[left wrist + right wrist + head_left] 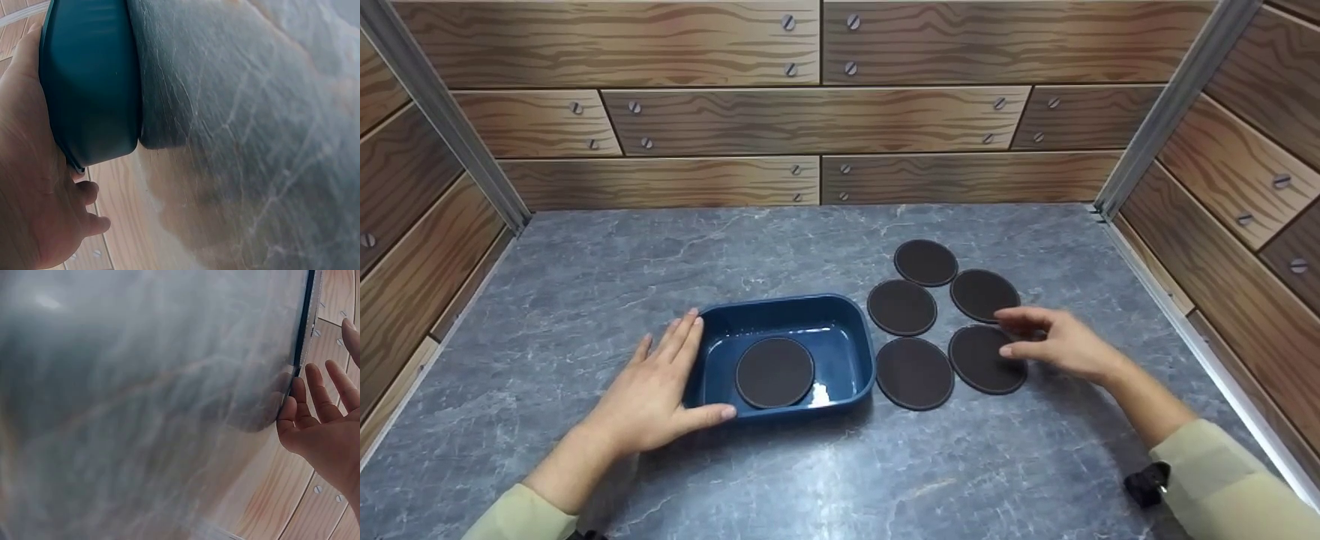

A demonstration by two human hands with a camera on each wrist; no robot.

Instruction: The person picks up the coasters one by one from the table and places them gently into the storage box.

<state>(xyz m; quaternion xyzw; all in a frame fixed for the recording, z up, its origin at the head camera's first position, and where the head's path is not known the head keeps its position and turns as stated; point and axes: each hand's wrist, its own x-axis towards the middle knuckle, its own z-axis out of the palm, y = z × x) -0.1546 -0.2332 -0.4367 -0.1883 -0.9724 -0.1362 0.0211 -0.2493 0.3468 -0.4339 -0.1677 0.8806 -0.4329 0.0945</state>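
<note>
A dark blue rectangular dish (pixel 851 337) stands on the table with one round dark brown coaster (pixel 775 373) lying flat inside it. My left hand (pixel 649 397) rests against the dish's left end, fingers along that side and thumb over the near rim. The left wrist view shows the dish's outer wall (pixel 93 79) beside the palm. To the right, my right hand (pixel 1061 345) hovers with parted fingers over the right edge of a coaster (pixel 986 360). Nothing is seen in its grasp; in the right wrist view, the hand (pixel 326 416) has its little-finger side near the tabletop.
Several more matching coasters lie flat right of the dish: one at the near left (pixel 915 373), others at the middle (pixel 901 307), back (pixel 926 262) and right (pixel 984 295). Wood-patterned walls (pixel 810 120) enclose the grey marbled table (pixel 660 247) at the back and sides.
</note>
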